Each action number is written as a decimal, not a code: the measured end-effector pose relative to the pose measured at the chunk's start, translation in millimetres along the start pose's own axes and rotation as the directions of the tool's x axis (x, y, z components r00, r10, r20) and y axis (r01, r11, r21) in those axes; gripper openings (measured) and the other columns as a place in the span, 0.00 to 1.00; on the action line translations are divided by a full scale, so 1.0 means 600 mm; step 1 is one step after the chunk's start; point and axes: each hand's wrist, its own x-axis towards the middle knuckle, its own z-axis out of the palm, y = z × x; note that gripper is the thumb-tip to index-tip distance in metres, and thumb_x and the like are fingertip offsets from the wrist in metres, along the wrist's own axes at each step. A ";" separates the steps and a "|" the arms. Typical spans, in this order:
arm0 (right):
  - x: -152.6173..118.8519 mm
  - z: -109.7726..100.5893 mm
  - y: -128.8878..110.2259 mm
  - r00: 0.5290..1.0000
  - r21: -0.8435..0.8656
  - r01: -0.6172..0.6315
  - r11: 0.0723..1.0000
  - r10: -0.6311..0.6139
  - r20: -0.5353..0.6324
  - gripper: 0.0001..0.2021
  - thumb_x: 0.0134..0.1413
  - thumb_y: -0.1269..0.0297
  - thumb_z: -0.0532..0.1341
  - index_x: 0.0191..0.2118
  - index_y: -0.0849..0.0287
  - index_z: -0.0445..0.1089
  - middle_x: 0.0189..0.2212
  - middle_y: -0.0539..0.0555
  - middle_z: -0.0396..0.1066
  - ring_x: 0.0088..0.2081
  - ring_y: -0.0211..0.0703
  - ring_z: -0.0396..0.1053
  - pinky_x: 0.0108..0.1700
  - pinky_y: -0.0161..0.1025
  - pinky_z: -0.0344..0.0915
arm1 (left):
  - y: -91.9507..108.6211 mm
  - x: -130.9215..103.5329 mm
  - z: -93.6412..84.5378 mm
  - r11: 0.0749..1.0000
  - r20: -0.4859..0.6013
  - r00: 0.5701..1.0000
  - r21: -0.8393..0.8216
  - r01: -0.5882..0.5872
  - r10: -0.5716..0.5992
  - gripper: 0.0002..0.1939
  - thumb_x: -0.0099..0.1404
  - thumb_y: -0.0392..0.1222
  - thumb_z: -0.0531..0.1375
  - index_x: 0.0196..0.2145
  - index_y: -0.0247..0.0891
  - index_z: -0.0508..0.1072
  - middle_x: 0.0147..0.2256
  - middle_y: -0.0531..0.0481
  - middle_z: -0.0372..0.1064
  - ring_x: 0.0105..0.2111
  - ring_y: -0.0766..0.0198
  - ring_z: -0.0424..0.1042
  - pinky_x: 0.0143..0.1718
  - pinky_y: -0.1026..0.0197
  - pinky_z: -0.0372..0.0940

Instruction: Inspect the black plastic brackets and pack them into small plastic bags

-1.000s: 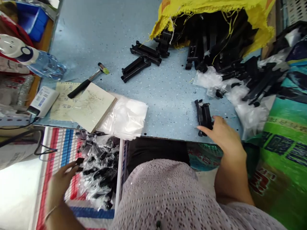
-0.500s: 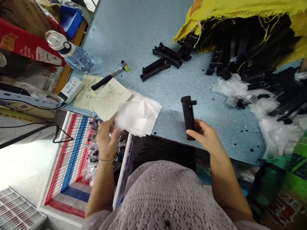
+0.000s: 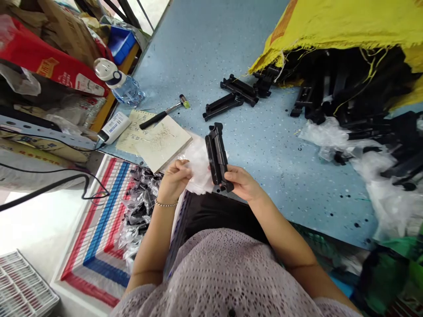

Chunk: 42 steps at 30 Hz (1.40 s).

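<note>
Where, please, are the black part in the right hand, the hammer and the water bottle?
Black part (image 3: pixel 220 154): head view, middle of its body.
Hammer (image 3: pixel 161 116): head view, on the black handle.
Water bottle (image 3: pixel 127 91): head view, clear blue body.

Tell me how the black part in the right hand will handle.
The black part is probably stiff: it looks straight with the right hand gripping only its lower end. Glossy surfaces may make it slick; jutting ends would likely hinder rolling.

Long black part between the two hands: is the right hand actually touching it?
Touching. The head view shows the right hand gripping the long black part, its thumb lying against the lower end.
</note>
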 end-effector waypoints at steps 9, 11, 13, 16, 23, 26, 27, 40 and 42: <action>-0.027 -0.026 0.010 0.995 -0.147 0.014 0.989 -0.028 -0.093 0.17 0.48 0.52 0.73 0.39 0.58 0.78 0.37 0.54 0.78 0.36 0.44 0.74 0.41 0.42 0.73 | -0.003 -0.016 -0.007 0.383 0.182 0.855 0.835 -0.395 0.485 0.15 0.66 0.26 0.54 0.38 0.40 0.78 0.50 0.42 0.73 0.46 0.55 0.72 0.51 0.46 0.69; -0.037 -0.028 0.015 0.967 -0.277 0.073 0.958 -0.136 -0.215 0.18 0.49 0.54 0.74 0.45 0.56 0.79 0.45 0.55 0.77 0.45 0.47 0.74 0.48 0.43 0.73 | -0.003 -0.019 -0.006 0.285 0.286 0.856 0.857 -0.429 0.430 0.21 0.68 0.25 0.51 0.47 0.40 0.80 0.52 0.40 0.73 0.44 0.56 0.73 0.50 0.46 0.70; -0.057 -0.028 0.016 0.932 -0.378 0.113 0.919 -0.230 -0.280 0.21 0.50 0.56 0.74 0.50 0.53 0.78 0.52 0.56 0.75 0.52 0.48 0.72 0.52 0.43 0.71 | -0.003 -0.019 -0.006 0.299 0.306 0.851 0.840 -0.452 0.427 0.23 0.70 0.27 0.50 0.56 0.39 0.76 0.56 0.38 0.72 0.43 0.58 0.74 0.49 0.49 0.72; -0.093 -0.026 0.016 0.999 -0.248 0.014 0.969 -0.026 -0.048 0.21 0.51 0.56 0.74 0.50 0.56 0.78 0.46 0.56 0.78 0.44 0.46 0.76 0.45 0.42 0.75 | -0.002 -0.019 -0.004 0.357 0.305 0.848 0.806 -0.472 0.433 0.26 0.72 0.29 0.53 0.64 0.40 0.69 0.59 0.37 0.69 0.42 0.62 0.76 0.46 0.55 0.75; -0.078 -0.025 0.047 0.967 0.106 -0.244 0.964 0.249 -0.043 0.28 0.50 0.40 0.70 0.43 0.61 0.74 0.32 0.55 0.79 0.29 0.39 0.76 0.29 0.32 0.73 | -0.018 -0.063 0.019 0.324 0.599 0.661 0.580 -0.747 0.453 0.38 0.71 0.25 0.51 0.74 0.48 0.52 0.63 0.40 0.65 0.62 0.56 0.70 0.61 0.52 0.72; -0.060 -0.015 0.057 0.939 -0.156 -0.018 0.988 -0.037 -0.343 0.27 0.55 0.48 0.70 0.56 0.54 0.67 0.31 0.49 0.76 0.32 0.41 0.77 0.36 0.37 0.75 | -0.039 -0.087 0.034 0.418 0.675 0.624 0.473 -0.776 0.395 0.39 0.71 0.24 0.49 0.74 0.48 0.50 0.63 0.41 0.65 0.62 0.57 0.69 0.62 0.51 0.72; -0.058 -0.009 0.059 0.903 -0.299 0.042 0.953 -0.164 -0.397 0.29 0.57 0.52 0.69 0.61 0.51 0.63 0.32 0.48 0.76 0.35 0.43 0.77 0.39 0.40 0.76 | -0.046 -0.090 0.038 0.455 0.666 0.638 0.465 -0.760 0.386 0.39 0.71 0.24 0.48 0.74 0.48 0.50 0.63 0.40 0.65 0.63 0.57 0.69 0.62 0.50 0.72; -0.086 0.071 0.063 0.982 -0.637 0.179 0.750 -0.173 0.072 0.17 0.65 0.56 0.65 0.57 0.48 0.69 0.52 0.58 0.77 0.50 0.50 0.78 0.51 0.49 0.78 | 0.047 -0.199 -0.028 0.393 0.540 0.714 0.599 -0.698 0.445 0.32 0.69 0.34 0.61 0.68 0.42 0.62 0.50 0.43 0.74 0.50 0.60 0.76 0.52 0.57 0.75; -0.080 0.074 0.064 0.990 -0.575 0.141 0.806 -0.105 0.096 0.17 0.66 0.57 0.64 0.58 0.48 0.69 0.54 0.58 0.77 0.49 0.50 0.79 0.51 0.50 0.79 | 0.045 -0.225 -0.103 0.486 0.325 0.913 0.773 -0.407 0.248 0.24 0.69 0.38 0.64 0.61 0.46 0.72 0.52 0.45 0.74 0.51 0.59 0.75 0.55 0.56 0.73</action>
